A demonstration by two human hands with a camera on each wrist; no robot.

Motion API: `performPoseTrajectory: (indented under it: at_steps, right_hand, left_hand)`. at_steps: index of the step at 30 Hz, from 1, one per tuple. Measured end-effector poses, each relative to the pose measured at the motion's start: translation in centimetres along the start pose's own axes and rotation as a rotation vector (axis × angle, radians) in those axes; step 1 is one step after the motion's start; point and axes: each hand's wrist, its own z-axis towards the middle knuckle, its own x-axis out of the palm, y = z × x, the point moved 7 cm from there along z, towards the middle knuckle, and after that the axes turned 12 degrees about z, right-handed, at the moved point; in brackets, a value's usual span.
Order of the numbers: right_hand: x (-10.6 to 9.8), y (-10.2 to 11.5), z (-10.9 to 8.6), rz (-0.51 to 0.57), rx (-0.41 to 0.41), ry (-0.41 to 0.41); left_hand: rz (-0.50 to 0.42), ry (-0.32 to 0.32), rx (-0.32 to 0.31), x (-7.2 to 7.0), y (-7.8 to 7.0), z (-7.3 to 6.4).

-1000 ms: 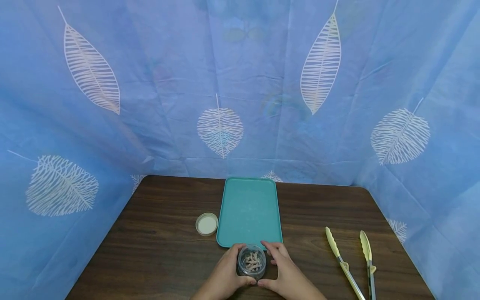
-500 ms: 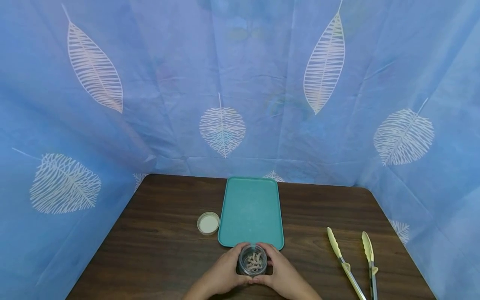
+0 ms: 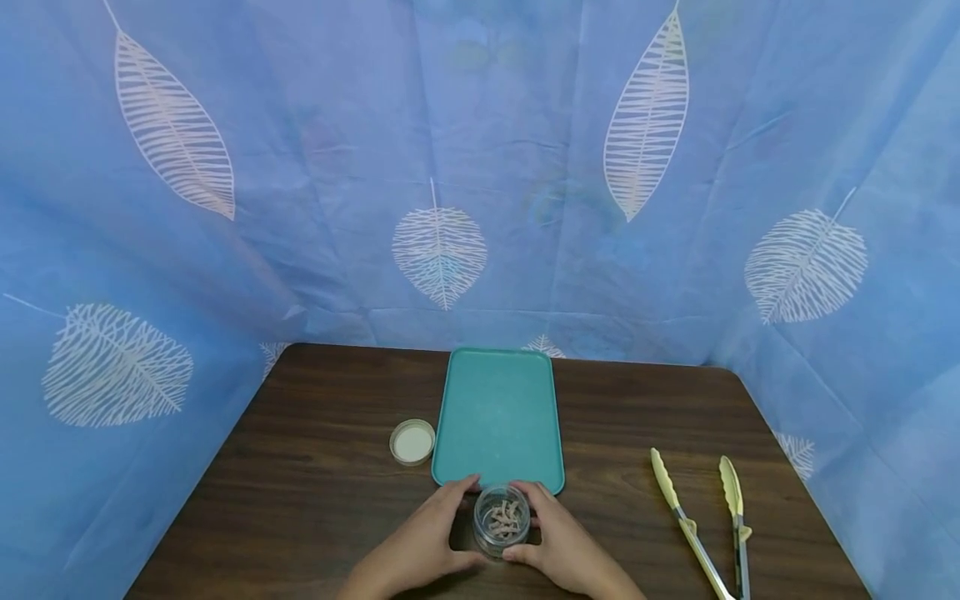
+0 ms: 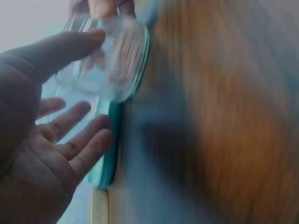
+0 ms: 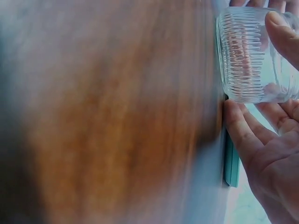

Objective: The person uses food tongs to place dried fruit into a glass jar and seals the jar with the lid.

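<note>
A clear glass jar (image 3: 501, 521) stands in front of the tray, without a lid, with several small brownish, twisted pieces (image 3: 504, 518) in it. My right hand (image 3: 558, 537) holds the jar from the right, thumb at its near side and fingers along its far side. In the right wrist view, the ribbed wall of the jar (image 5: 243, 56) shows between that thumb and the fingers. Left of the jar, my left hand (image 3: 423, 537) stands slightly apart in the head view, thumb and fingers spread. Those fingers (image 4: 88, 144) look straight and loose in the left wrist view.
A teal tray (image 3: 498, 417) lies just beyond the jar. Left of it is a round lid (image 3: 412, 442) with a white inside. Spread tongs (image 3: 701, 533) with pale yellow tips lie at the right of the dark wooden table (image 3: 300, 467). A blue leaf-patterned cloth (image 3: 495, 167) hangs behind.
Half a second ago both hands were closed around the jar. Since then, my left hand has loosened and drawn off to the left, while the right stays on the jar.
</note>
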Motion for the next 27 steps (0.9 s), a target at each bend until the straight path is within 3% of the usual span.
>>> performPoseTrajectory:
  at_steps: [6, 11, 17, 22, 27]
  right_hand:
    - [-0.2, 0.5, 0.0, -0.013, 0.013, 0.007]
    - [0.0, 0.3, 0.2, 0.022, 0.042, 0.014]
    - [0.5, -0.6, 0.3, 0.067, 0.099, 0.032]
    - [0.3, -0.7, 0.2, 0.058, 0.100, 0.022]
    - [0.1, -0.8, 0.3, 0.051, 0.104, 0.020]
  left_hand:
    - [0.051, -0.132, -0.031, -2.7, 2.2, -0.2]
    - [0.063, -0.248, -0.115, -4.6, 5.1, -0.3]
    - [0.084, -0.298, -0.226, -6.2, 8.6, -0.7]
    - [0.085, -0.323, -0.233, -7.1, 10.5, 0.0]
    - [0.024, -0.332, -0.253, -8.0, 12.0, 1.1]
